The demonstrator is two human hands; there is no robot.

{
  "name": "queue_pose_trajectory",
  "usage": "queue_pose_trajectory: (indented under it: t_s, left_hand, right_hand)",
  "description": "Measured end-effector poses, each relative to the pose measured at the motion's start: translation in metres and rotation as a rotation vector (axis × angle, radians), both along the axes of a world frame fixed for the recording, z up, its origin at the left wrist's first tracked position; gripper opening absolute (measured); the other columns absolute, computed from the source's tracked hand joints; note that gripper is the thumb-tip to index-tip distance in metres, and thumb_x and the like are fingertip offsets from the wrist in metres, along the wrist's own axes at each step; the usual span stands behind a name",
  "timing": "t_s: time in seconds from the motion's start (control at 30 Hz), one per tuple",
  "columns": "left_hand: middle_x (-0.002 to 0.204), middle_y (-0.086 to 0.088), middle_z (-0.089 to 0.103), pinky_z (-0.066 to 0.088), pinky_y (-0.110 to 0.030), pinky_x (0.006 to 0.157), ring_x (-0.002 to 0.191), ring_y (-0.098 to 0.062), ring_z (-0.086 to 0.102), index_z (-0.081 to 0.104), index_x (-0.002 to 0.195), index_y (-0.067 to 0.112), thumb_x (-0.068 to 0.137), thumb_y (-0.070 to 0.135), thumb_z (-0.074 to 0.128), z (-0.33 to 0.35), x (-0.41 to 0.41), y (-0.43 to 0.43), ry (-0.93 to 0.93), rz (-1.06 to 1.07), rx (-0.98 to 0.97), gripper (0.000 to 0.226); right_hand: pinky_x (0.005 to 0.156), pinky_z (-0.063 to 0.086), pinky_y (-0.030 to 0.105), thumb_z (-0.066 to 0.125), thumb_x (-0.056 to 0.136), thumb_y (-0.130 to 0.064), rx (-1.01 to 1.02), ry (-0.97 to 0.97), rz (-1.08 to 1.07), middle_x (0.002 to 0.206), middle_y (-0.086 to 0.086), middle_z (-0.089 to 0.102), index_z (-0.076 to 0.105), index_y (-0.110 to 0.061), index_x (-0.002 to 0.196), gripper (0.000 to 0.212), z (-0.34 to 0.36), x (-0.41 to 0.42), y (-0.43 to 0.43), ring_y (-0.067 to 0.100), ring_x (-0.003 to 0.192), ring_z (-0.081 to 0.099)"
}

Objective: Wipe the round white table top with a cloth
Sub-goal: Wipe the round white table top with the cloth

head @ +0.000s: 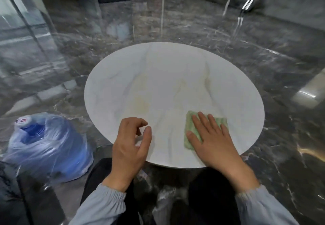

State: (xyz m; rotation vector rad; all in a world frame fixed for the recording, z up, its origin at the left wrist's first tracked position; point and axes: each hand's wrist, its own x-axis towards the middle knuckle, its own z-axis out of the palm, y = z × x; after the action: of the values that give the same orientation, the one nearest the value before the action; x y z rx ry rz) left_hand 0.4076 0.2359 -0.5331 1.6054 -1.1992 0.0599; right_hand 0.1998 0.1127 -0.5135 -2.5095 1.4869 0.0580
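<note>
The right hand (213, 140) pressed flat-fingered on the green cloth (192, 129) at the table top (158, 77)'s near right; the left hand (131, 142) hovered loosely curled, empty; wiping seemed underway, the far side likely next.

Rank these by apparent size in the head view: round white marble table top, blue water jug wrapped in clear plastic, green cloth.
1. Round white table top
2. Blue plastic-wrapped water jug
3. Green cloth, partly under the right hand

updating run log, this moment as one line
right hand: flat on green folded cloth | cloth: near-right on round white table top | left hand: loosely curled, holding nothing
</note>
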Motion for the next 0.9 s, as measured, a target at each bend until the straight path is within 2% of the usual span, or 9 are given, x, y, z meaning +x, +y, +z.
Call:
queue_pose_trajectory:
  t_s: [0.1,0.23,0.33,0.4,0.5,0.6,0.67,0.8,0.9]
  left_hand:
    - [0.103,0.001,0.054,0.037,-0.003,0.079,0.096,0.001,0.051,0.059,0.104,0.018,0.104,0.032,0.05,0.005,-0.003,-0.005,0.087,0.059,0.012,0.017]
    - [0.104,0.001,0.055,0.035,-0.002,0.082,0.09,-0.005,0.044,0.059,0.105,0.014,0.105,0.032,0.048,-0.004,0.001,-0.009,-0.003,0.136,0.037,0.021]
    - [0.102,0.002,0.055,0.035,-0.003,0.084,0.092,-0.01,0.045,0.06,0.105,0.011,0.105,0.03,0.05,-0.01,0.001,-0.011,-0.045,0.151,0.028,0.021]
    - [0.101,0.003,0.055,0.035,-0.004,0.084,0.091,-0.01,0.045,0.06,0.105,0.011,0.105,0.03,0.05,-0.011,0.0,-0.012,-0.054,0.149,0.028,0.021]
    - [0.102,0.004,0.056,0.036,-0.011,0.081,0.09,-0.01,0.046,0.06,0.105,0.012,0.106,0.033,0.05,-0.014,0.0,-0.014,-0.066,0.144,0.043,0.023]
    - [0.102,0.007,0.055,0.035,-0.019,0.078,0.088,-0.006,0.044,0.06,0.104,0.013,0.106,0.037,0.048,-0.015,-0.001,-0.015,-0.062,0.159,0.052,0.026]
    - [0.101,0.007,0.055,0.035,-0.018,0.078,0.088,-0.007,0.044,0.06,0.105,0.013,0.107,0.037,0.047,-0.015,-0.001,-0.015,-0.076,0.164,0.057,0.028]
    - [0.101,0.005,0.054,0.035,-0.004,0.084,0.09,-0.009,0.045,0.06,0.105,0.011,0.107,0.037,0.045,-0.012,-0.001,-0.013,-0.082,0.169,0.056,0.03]
    - [0.1,0.006,0.052,0.035,-0.006,0.084,0.089,-0.011,0.044,0.059,0.104,0.011,0.106,0.036,0.046,-0.01,-0.002,-0.012,-0.088,0.169,0.061,0.028]
  right_hand:
    - [0.125,-0.014,0.052,0.017,0.107,-0.056,0.065,-0.01,-0.097,0.173,-0.013,-0.015,-0.005,-0.037,0.165,0.065,0.004,0.013,-0.045,0.015,0.158,-0.019]
    - [0.124,-0.014,0.058,-0.002,0.095,-0.06,-0.011,0.045,0.146,0.174,-0.009,-0.013,-0.007,-0.034,0.165,0.075,0.001,0.062,-0.009,0.022,0.159,-0.017]
    - [0.124,-0.017,0.052,0.005,0.102,-0.061,-0.045,-0.033,0.356,0.171,-0.015,-0.016,-0.007,-0.039,0.165,0.068,0.001,0.053,0.057,0.015,0.157,-0.023]
    - [0.125,-0.018,0.046,0.01,0.104,-0.062,-0.023,-0.047,0.391,0.169,-0.021,-0.017,-0.006,-0.045,0.164,0.064,0.003,0.025,0.064,0.009,0.156,-0.025]
    - [0.126,-0.014,0.045,0.0,0.094,-0.066,-0.111,0.036,0.209,0.169,-0.02,-0.012,-0.005,-0.047,0.163,0.072,-0.002,-0.02,0.01,0.014,0.159,-0.013]
    - [0.126,-0.011,0.049,0.009,0.102,-0.06,-0.009,0.071,-0.055,0.172,-0.016,-0.012,-0.007,-0.044,0.163,0.065,0.003,-0.038,-0.059,0.015,0.159,-0.014]
    - [0.125,-0.012,0.055,0.015,0.107,-0.055,0.023,0.07,-0.096,0.173,-0.014,-0.013,-0.007,-0.041,0.164,0.063,0.004,-0.019,-0.078,0.018,0.159,-0.016]
    - [0.123,-0.015,0.058,0.016,0.108,-0.055,-0.053,0.07,0.198,0.172,-0.014,-0.017,-0.01,-0.04,0.164,0.064,0.0,0.046,-0.02,0.021,0.158,-0.02]
    - [0.122,-0.024,0.05,0.016,0.107,-0.061,-0.04,-0.012,0.443,0.17,-0.02,-0.021,-0.011,-0.046,0.162,0.063,0.003,0.039,0.043,0.012,0.154,-0.03]
